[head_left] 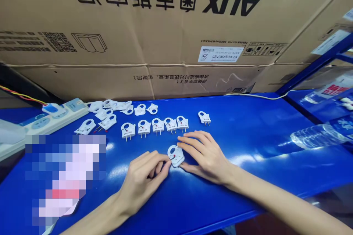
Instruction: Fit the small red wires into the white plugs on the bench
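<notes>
Between my hands, just above the blue table, is a white two-pin plug [178,158] with a ring-shaped handle and a small red spot inside. My left hand [146,170] pinches its left edge between thumb and forefinger, the other fingers curled in. On the right side, my right hand [206,158] holds the plug with the thumb low and the fingertips by the ring. Behind them stands a row of similar plugs [158,126], pins toward me, with dark and red parts showing. One more plug [204,118] lies apart to the right.
White ring-handled pieces [117,105] lie piled at the back left. Beside them runs a power strip [44,121] with wires. A pixelated patch [71,180] covers something at left. A large cardboard box [165,36] stands behind the table; a clear plastic bottle [317,136] lies right.
</notes>
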The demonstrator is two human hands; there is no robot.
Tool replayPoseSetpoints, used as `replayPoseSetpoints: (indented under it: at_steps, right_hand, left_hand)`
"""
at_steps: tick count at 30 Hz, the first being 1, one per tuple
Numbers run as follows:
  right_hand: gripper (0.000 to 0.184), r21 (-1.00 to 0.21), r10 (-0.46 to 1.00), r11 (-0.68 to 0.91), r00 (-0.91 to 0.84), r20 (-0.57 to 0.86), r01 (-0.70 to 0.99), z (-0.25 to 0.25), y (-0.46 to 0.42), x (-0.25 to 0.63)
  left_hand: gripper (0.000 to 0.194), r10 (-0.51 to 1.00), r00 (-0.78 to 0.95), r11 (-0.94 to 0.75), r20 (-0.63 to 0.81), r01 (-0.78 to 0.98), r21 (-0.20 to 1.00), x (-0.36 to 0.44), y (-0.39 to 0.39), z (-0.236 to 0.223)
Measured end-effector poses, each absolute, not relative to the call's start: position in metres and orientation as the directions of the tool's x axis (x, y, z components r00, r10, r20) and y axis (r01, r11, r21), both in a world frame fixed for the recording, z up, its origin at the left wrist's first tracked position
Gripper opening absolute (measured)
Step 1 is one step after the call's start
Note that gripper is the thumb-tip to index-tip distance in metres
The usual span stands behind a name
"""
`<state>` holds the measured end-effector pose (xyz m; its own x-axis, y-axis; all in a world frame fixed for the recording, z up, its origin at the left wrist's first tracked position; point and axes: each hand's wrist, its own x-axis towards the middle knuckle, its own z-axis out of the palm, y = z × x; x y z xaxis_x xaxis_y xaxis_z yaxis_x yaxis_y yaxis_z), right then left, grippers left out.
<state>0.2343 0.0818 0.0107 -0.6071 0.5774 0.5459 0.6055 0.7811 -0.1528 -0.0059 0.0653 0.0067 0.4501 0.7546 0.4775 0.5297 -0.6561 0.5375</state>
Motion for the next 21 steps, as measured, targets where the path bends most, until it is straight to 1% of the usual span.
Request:
replayPoseSetpoints:
  at_steps: [3,9,14,18,21]
  right_hand:
    - [0.037,-0.145,0.577,0.777,-0.602,0.552,0.613,0.011,0.077,0.233]
    - [0.034,-0.121,0.594,0.751,-0.584,0.554,0.649,0.010,0.069,0.230]
    - [0.032,-0.201,0.645,0.722,-0.540,0.541,0.662,0.008,0.066,0.228]
    - [0.027,-0.225,0.659,0.713,-0.526,0.538,0.664,0.010,0.064,0.225]
    - [0.029,-0.257,0.660,0.722,-0.526,0.536,0.643,0.013,0.064,0.223]
  left_hand:
    - [0.006,0.748,0.450,-0.663,0.487,0.518,0.540,-0.006,0.065,0.005]
    - [0.008,0.724,0.453,-0.689,0.520,0.496,0.528,-0.006,0.065,0.005]
    - [0.008,0.687,0.475,-0.726,0.549,0.463,0.508,-0.005,0.065,0.007]
    - [0.009,0.695,0.470,-0.719,0.543,0.464,0.518,-0.007,0.065,0.007]
    - [0.010,0.693,0.469,-0.721,0.547,0.445,0.532,-0.008,0.064,0.007]
